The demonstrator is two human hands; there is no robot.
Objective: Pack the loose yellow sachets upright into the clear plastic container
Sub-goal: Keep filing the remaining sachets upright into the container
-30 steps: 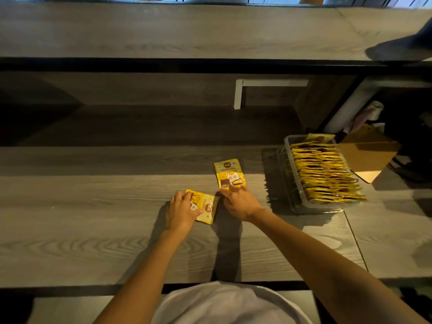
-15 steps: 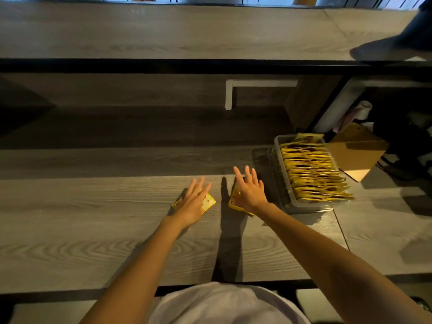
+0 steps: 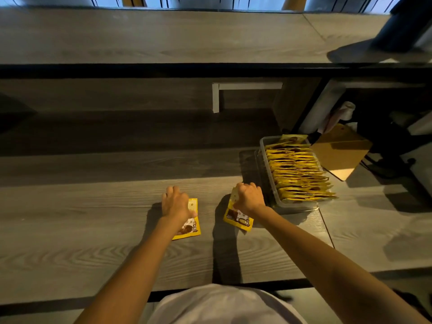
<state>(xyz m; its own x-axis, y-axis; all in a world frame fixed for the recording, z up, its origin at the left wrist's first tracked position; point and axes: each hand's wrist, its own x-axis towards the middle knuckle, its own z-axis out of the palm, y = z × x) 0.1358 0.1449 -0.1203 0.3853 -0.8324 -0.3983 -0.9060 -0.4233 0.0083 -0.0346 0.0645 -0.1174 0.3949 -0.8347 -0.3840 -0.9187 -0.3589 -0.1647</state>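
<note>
On the bench, the left hand has its fingers curled down over the upper part of the left sachet, thumb at its edge, the pack lying close to flat on the wood. Just to the right, the right hand has its fingers clenched round the right sachet, whose top corner pokes past the knuckles while its lower end tilts toward the bench. Beyond that hand stands the clear plastic container, filled with a row of packed sachets on edge, a piece of cardboard behind it.
</note>
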